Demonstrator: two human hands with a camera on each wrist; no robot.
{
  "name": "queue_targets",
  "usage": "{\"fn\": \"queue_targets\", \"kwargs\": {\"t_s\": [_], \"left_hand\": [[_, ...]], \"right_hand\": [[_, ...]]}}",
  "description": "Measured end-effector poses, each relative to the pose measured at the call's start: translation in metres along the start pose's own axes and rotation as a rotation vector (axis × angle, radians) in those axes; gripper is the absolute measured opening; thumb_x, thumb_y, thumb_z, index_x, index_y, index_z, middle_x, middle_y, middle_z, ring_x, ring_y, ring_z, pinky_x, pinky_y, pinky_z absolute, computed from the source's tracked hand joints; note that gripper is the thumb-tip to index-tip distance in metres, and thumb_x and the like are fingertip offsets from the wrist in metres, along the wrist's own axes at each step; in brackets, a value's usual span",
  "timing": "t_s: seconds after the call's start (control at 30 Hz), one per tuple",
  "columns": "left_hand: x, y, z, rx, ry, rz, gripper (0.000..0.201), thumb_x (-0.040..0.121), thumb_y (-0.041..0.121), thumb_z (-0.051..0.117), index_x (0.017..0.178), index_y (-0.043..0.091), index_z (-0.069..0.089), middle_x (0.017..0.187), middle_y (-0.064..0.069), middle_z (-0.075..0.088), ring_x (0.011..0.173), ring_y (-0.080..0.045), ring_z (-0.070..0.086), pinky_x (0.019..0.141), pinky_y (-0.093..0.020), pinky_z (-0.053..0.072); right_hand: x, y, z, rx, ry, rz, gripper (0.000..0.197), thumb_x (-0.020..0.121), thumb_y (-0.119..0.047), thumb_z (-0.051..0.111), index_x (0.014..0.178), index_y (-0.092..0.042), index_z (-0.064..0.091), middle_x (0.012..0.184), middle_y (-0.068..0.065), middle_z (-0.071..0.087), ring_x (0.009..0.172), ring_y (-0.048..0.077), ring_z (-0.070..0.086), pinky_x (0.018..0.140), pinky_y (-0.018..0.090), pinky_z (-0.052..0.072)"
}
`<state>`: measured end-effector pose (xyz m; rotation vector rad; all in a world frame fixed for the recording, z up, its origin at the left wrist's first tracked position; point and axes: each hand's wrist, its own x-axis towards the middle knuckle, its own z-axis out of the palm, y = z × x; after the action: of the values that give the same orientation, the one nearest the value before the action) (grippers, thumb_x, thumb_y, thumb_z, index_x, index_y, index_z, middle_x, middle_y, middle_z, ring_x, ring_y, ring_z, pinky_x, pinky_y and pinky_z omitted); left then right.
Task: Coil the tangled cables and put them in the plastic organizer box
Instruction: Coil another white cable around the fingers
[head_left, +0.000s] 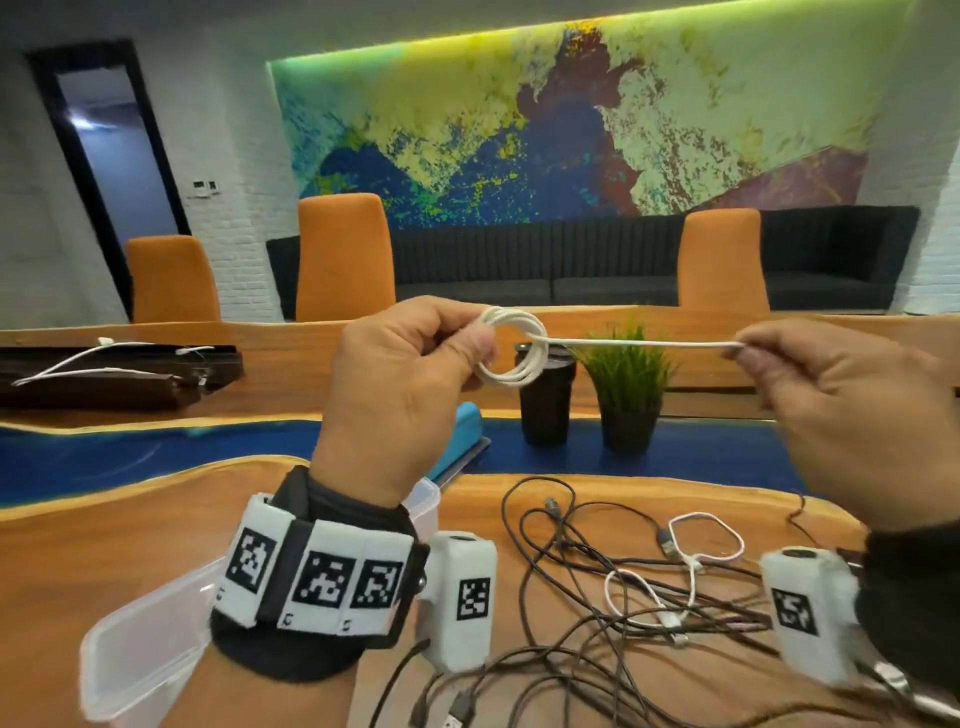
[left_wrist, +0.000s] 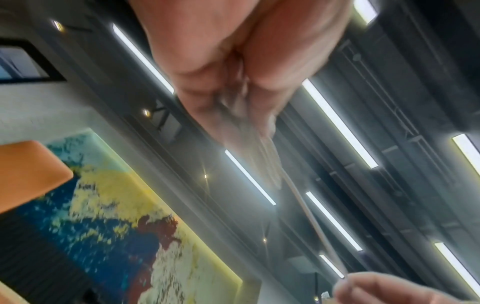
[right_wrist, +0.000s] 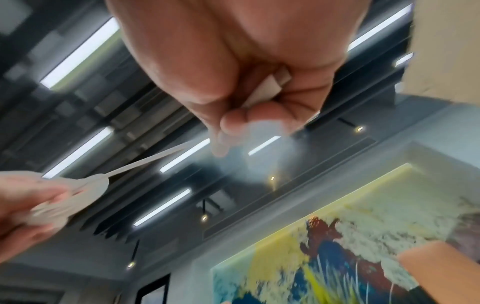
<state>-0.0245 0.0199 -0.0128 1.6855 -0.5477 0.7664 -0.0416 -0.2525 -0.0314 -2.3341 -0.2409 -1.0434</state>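
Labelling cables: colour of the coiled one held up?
White thin coiled cable, clearest in the head view.

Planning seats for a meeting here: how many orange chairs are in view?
3: far-left chair, centre-left chair, right chair, all beyond the table. More may be out of frame.

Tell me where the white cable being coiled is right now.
In the head view, the white cable is held up above the table: its coil in the left hand, its tail stretched to the right hand, in front of the potted plant.

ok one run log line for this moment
left hand: holds coiled white cable | right hand: pinches its free end taut
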Motion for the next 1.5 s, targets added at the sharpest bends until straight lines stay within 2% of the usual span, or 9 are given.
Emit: {"fn": "queue_targets", "kwargs": {"t_s": [0.27, 0.43, 0.57, 0.7, 0.93, 1.07, 1.33, 1.43, 1.5], "left_hand": [[-0.012, -0.006, 0.015, 0.596, -0.271, 0.049, 0.012, 0.097, 0.032, 0.059, 0.099, 0.029, 0.07, 0.082, 0.01, 0.067, 0.077, -0.01, 0.059, 0.071, -0.035, 0.052], [-0.009, -0.01, 0.005, 0.5, -0.37, -0.077, 0.016, 0.099, 0.031, 0.057, 0.088, 0.026, 0.068, 0.074, 0.01, 0.06, 0.069, -0.003, 0.053, 0.062, -0.024, 0.043], [-0.006, -0.011, -0.001, 0.278, -0.337, -0.183, 0.016, 0.097, 0.027, 0.059, 0.091, 0.024, 0.073, 0.08, -0.002, 0.068, 0.068, -0.002, 0.054, 0.066, -0.023, 0.049], [-0.008, -0.005, 0.006, -0.024, -0.268, -0.285, 0.015, 0.096, 0.021, 0.06, 0.093, 0.015, 0.074, 0.081, -0.011, 0.071, 0.072, -0.013, 0.061, 0.069, -0.031, 0.055], [-0.015, 0.004, 0.023, -0.381, -0.369, -0.373, 0.023, 0.078, 0.031, 0.062, 0.091, 0.016, 0.074, 0.08, -0.002, 0.071, 0.073, -0.012, 0.063, 0.068, -0.025, 0.055], [-0.022, 0.006, 0.032, -0.396, -0.41, -0.331, 0.022, 0.078, 0.032, 0.063, 0.088, 0.018, 0.076, 0.082, -0.007, 0.07, 0.073, -0.014, 0.062, 0.067, -0.025, 0.054], [-0.024, 0.006, 0.044, -0.433, -0.292, -0.304, 0.022, 0.081, 0.029, 0.062, 0.092, 0.015, 0.075, 0.083, -0.008, 0.071, 0.075, -0.018, 0.061, 0.07, -0.03, 0.056], [-0.025, 0.005, 0.046, -0.381, -0.236, -0.245, 0.015, 0.093, 0.02, 0.062, 0.094, 0.014, 0.075, 0.083, -0.013, 0.07, 0.078, -0.027, 0.061, 0.077, -0.048, 0.056], [-0.027, 0.004, 0.047, -0.283, -0.195, -0.177, 0.016, 0.097, 0.013, 0.057, 0.097, 0.011, 0.074, 0.084, -0.008, 0.072, 0.08, -0.021, 0.065, 0.075, -0.038, 0.057]], "right_hand": [[0.009, 0.005, -0.006, 0.223, 0.296, 0.019, 0.026, 0.092, -0.069, 0.039, 0.1, -0.054, 0.059, 0.078, -0.005, 0.06, 0.068, 0.021, 0.06, 0.065, 0.045, 0.054], [0.001, 0.014, 0.008, -0.037, 0.318, -0.034, 0.027, 0.099, -0.037, 0.05, 0.11, -0.021, 0.07, 0.096, 0.006, 0.063, 0.093, 0.025, 0.056, 0.079, 0.046, 0.05], [-0.002, 0.021, 0.019, -0.219, 0.084, 0.052, 0.023, 0.092, -0.035, 0.054, 0.1, -0.027, 0.074, 0.092, 0.0, 0.064, 0.093, 0.029, 0.056, 0.08, 0.053, 0.05], [-0.008, 0.01, 0.029, -0.103, -0.132, 0.117, 0.01, 0.089, -0.024, 0.067, 0.082, -0.03, 0.071, 0.081, -0.008, 0.066, 0.079, 0.012, 0.059, 0.071, 0.03, 0.049], [-0.006, -0.021, 0.033, 1.229, -0.088, 0.648, 0.007, 0.091, -0.012, 0.059, 0.09, -0.009, 0.065, 0.071, 0.004, 0.07, 0.063, 0.011, 0.066, 0.054, 0.022, 0.055], [-0.005, -0.032, 0.035, 1.536, -0.084, 0.764, 0.01, 0.092, -0.015, 0.057, 0.09, -0.01, 0.065, 0.071, 0.002, 0.068, 0.06, 0.007, 0.063, 0.054, 0.019, 0.055], [-0.021, -0.04, 0.033, 1.714, -0.716, 0.576, 0.027, 0.073, -0.028, 0.078, 0.094, -0.013, 0.071, 0.079, 0.001, 0.056, 0.063, 0.011, 0.044, 0.055, 0.024, 0.031], [-0.024, -0.04, 0.032, 1.663, -0.86, 0.435, 0.035, 0.074, -0.03, 0.079, 0.101, -0.014, 0.064, 0.09, 0.008, 0.055, 0.078, 0.02, 0.051, 0.064, 0.03, 0.045], [-0.024, -0.047, 0.033, 1.587, -0.836, 0.43, 0.034, 0.073, -0.023, 0.081, 0.1, -0.014, 0.063, 0.085, 0.011, 0.059, 0.073, 0.022, 0.058, 0.064, 0.032, 0.051]]}}
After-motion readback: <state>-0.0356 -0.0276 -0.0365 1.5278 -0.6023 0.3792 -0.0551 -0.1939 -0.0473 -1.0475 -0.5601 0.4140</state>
